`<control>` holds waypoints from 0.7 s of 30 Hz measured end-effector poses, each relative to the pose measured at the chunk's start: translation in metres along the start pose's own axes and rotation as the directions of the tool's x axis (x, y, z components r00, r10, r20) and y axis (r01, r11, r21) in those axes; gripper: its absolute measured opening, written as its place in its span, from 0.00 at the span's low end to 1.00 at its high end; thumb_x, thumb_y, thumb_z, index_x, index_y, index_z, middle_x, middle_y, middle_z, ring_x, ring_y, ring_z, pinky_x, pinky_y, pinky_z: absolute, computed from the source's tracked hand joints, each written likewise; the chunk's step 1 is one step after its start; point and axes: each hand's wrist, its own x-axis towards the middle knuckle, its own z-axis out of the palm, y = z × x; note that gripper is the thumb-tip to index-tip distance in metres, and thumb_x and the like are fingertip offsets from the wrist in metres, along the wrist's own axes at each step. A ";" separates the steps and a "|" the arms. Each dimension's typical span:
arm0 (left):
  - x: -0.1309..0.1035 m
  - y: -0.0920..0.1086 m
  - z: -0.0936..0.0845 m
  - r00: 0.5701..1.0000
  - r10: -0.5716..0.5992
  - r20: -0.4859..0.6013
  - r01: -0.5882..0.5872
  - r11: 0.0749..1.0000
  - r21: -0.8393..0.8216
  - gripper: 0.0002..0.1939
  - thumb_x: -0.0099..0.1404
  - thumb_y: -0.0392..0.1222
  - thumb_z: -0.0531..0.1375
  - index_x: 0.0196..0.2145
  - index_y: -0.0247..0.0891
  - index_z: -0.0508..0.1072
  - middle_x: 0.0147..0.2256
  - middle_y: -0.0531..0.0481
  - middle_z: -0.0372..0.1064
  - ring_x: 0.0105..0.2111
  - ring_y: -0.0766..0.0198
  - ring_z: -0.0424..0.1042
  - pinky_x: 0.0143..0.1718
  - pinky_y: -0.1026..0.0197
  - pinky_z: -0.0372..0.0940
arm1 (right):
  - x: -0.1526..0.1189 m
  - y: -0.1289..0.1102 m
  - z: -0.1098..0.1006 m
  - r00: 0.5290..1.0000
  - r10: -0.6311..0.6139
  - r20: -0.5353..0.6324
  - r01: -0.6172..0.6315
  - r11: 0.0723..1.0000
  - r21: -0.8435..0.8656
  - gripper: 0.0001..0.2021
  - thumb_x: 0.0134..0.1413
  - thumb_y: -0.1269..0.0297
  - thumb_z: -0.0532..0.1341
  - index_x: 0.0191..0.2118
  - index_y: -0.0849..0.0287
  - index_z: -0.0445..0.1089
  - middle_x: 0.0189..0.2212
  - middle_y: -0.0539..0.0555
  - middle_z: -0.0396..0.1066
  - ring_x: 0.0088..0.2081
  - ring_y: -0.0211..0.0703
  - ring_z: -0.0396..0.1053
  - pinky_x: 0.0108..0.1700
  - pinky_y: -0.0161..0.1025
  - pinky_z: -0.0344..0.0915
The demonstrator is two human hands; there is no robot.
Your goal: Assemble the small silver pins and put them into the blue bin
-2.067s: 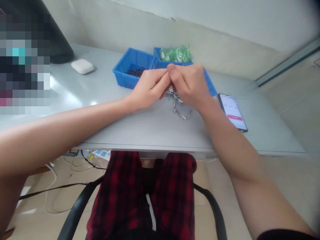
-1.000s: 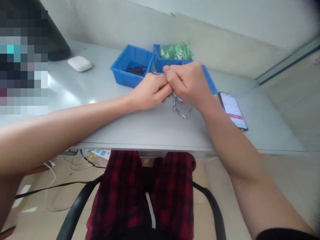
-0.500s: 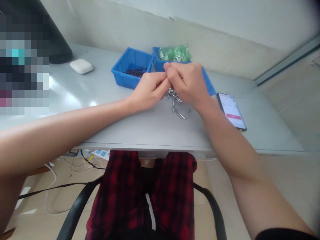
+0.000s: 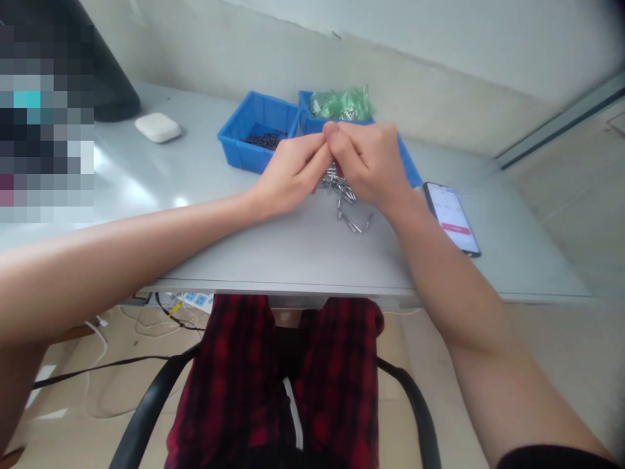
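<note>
Both hands worked over the middle of the tabletop [image 4: 278,254]: fingertips of my left hand [image 4: 293,172] touched those of my right hand [image 4: 375,159]. Fingers were curled inward; could not tell whether anything was clamped between them, since my knuckles hid the gap. Slim silvery metal pieces [image 4: 342,187] lay in a loose heap, partly covered by the hands, a few strung out toward the near edge; presumably heaped there for short reach. The left blue bin [image 4: 245,157] held small dark pieces [image 4: 264,140], its walls likely stopping them scattering. The rear blue bin [image 4: 307,124] carried a green plastic bag [image 4: 344,104], probably to confine its contents. Phone [image 4: 454,218] lay face up beside my right forearm, seemingly set aside.
</note>
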 end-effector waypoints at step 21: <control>0.000 -0.006 -0.001 1.000 0.017 0.020 -0.017 1.000 -0.004 0.27 0.88 0.53 0.46 0.35 0.40 0.74 0.29 0.50 0.70 0.35 0.59 0.80 0.46 0.55 0.77 | -0.001 -0.006 -0.004 0.994 0.086 0.068 -0.080 0.993 -0.089 0.35 0.81 0.27 0.44 0.26 0.46 0.54 0.23 0.54 0.62 0.31 0.56 0.68 0.42 0.54 0.67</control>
